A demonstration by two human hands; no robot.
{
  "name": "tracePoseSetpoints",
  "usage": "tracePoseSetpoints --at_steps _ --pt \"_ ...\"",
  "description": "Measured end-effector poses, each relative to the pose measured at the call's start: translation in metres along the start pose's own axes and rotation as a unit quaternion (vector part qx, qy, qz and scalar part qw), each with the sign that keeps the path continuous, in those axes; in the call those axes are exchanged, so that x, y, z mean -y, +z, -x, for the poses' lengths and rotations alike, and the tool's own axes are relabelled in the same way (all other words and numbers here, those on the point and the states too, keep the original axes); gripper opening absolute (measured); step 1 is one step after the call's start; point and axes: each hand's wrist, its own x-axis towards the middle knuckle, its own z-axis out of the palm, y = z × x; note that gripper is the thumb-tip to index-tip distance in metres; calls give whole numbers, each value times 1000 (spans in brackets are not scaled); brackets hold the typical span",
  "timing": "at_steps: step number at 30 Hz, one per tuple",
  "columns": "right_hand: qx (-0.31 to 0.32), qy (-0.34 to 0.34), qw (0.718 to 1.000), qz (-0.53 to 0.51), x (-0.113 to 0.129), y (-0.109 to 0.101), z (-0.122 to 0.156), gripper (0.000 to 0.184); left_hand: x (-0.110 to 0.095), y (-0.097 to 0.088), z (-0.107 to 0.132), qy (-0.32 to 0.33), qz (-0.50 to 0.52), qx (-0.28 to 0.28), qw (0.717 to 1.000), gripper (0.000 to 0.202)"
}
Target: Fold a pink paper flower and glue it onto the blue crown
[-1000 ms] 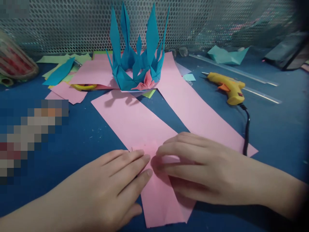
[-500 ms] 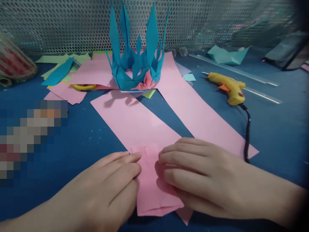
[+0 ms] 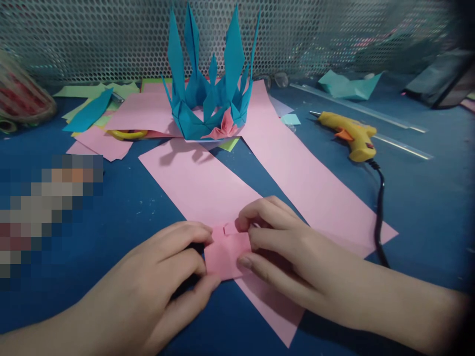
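Note:
A small piece of folded pink paper [image 3: 227,257] is held between my two hands, its lower part doubled up over the upper part. My left hand [image 3: 163,277] grips its left edge, with fingers curled at the upper corner and the thumb at the lower one. On the opposite edge, my right hand [image 3: 285,247] pinches the paper, thumb on the front face and fingers at the top. Beneath lies a long light pink paper strip [image 3: 200,183]. Behind it stands a blue folded-paper crown [image 3: 193,126] with tall points and a small pink paper flower [image 3: 224,127] on its front.
At the right lies a yellow glue gun [image 3: 349,131] with its black cord [image 3: 380,212], near clear glue sticks [image 3: 404,146]. A second pink strip [image 3: 297,168] runs diagonally. Paper scraps [image 3: 98,141] lie at the left, by a clear container [image 3: 24,91]. A perforated metal panel [image 3: 111,39] stands behind.
The lower part of the pink paper has been folded upward, so it now looks much shorter. My right hand has shifted slightly up and left, its thumb now on the paper's face.

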Motion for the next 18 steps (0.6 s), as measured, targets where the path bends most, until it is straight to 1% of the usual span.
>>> tracePoseSetpoints --at_steps 4,6,8,12,14,18 --pt "-15 16 1000 3 1 4 -1 23 -1 -1 -5 10 -42 4 999 11" --pt "-25 16 1000 6 0 6 -1 22 1 -1 -7 12 -53 -9 998 9" --pt "-43 11 999 7 -1 8 -2 22 4 -1 -7 17 -67 -4 998 7" --pt "-62 9 998 19 -2 10 -3 24 9 -2 -6 28 -81 37 996 13" --pt "-63 8 997 34 -2 11 -3 25 9 -2 -5 34 -79 41 995 16" --pt "-89 -4 994 57 -1 14 -5 27 7 1 -2 48 -89 57 993 18"
